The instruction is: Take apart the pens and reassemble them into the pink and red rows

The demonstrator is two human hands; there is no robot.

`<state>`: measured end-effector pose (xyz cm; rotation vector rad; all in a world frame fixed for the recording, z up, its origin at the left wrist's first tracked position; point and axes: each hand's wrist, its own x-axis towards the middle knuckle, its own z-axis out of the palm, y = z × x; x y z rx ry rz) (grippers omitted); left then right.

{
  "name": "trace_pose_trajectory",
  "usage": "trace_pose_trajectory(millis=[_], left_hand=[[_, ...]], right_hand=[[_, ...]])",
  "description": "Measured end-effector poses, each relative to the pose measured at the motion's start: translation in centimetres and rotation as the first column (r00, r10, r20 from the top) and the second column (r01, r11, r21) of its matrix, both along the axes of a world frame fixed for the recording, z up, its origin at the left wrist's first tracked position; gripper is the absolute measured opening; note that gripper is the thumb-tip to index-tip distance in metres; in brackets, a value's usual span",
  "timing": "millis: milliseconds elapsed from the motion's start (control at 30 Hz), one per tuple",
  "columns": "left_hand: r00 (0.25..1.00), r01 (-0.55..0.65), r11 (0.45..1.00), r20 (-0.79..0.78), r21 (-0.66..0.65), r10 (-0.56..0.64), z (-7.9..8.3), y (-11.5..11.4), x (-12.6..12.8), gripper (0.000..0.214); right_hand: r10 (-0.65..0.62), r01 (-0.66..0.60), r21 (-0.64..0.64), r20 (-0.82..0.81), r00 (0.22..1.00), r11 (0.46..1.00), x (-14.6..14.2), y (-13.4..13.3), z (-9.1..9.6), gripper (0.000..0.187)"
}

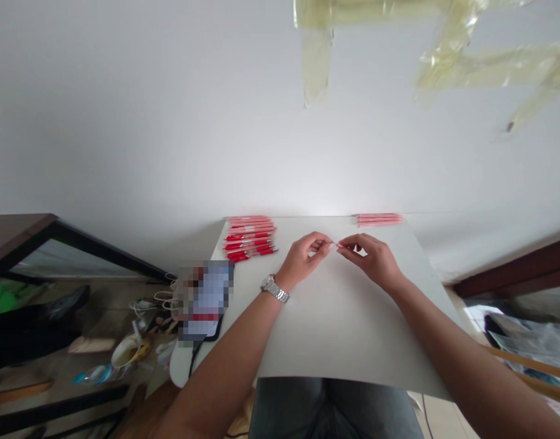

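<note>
My left hand and my right hand meet above a white board, their fingertips pinching a small, thin pink pen part. Most of that part is hidden by my fingers. To the left lies a row of several red pens, with pale pink pen barrels at the far end of the row. Several more pink pens or barrels lie at the board's far edge, to the right. A metal wristwatch sits on my left wrist.
A phone with a pixelated screen and a black cable lies on the board's left edge. Beyond that edge, a cup and assorted clutter sit on the floor. A white wall with yellowish tape strips rises ahead.
</note>
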<state>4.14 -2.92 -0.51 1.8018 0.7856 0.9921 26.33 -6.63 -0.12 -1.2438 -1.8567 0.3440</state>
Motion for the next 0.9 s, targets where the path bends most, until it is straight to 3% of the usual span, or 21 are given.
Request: trace_pose_trajectory(millis=[200,467,733,800,900], left_hand=[[0.999,0.013,0.999,0.030,-0.046,-0.011,-0.2,0.1,0.3,0.029],[0.992,-0.055,0.996,0.107,-0.067,0.062,-0.6,1.0,-0.1,0.030],[0.995,-0.104,0.994,0.007,0.021,0.104,-0.7,1.2,-0.1,0.024],[0.991,-0.128,0.991,-0.031,0.036,0.129,-0.7,1.2,-0.2,0.023],[0.982,-0.154,0.986,-0.103,0.057,0.159,-0.9,1.4,-0.3,0.023]], right_hand=[[0.087,-0.087,0.005,0.033,0.996,0.996,-0.5,0.7,-0.4,0.020],[0.096,-0.095,-0.041,0.022,0.995,0.995,0.6,1.4,-0.3,0.028],[0.136,-0.141,0.037,0.116,0.984,0.989,1.5,2.7,-0.1,0.024],[0.109,-0.119,0.056,0.153,0.982,0.991,1.9,3.0,-0.2,0.021],[-0.058,0.030,0.131,0.215,0.975,0.991,3.2,3.4,-0.7,0.020]])
